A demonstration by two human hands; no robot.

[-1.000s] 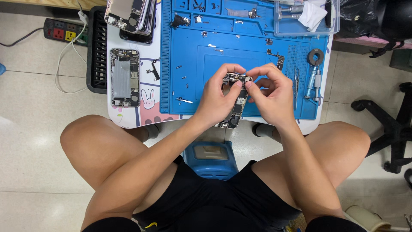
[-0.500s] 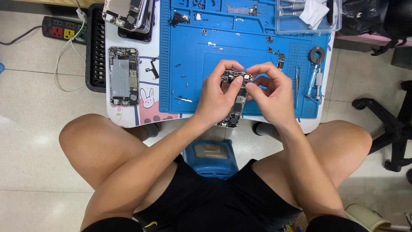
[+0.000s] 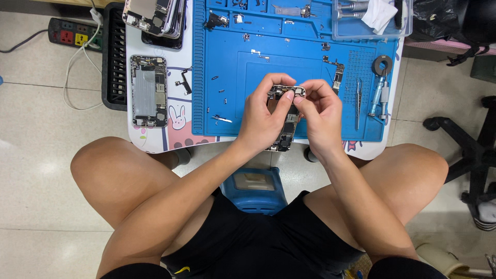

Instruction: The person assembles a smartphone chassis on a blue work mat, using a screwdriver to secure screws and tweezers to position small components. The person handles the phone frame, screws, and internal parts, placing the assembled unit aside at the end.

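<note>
One opened phone (image 3: 285, 121) pinched by both hands, left (image 3: 262, 120), right (image 3: 320, 116), one blue mat (image 3: 227, 62), one tweezers (image 3: 357, 103)

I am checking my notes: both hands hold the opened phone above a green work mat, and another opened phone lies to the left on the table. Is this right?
Not quite. The head view shows the work mat is blue, not green. The rest stands: the left hand and right hand hold the opened phone above it, and another opened phone lies to the left on the table.

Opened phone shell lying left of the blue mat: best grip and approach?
Probably by its two long edges, from above. The opened phone shell lies flat, open side up, parts exposed, on the white table; side space looks free, stacked shells sit beyond its far end.
</note>
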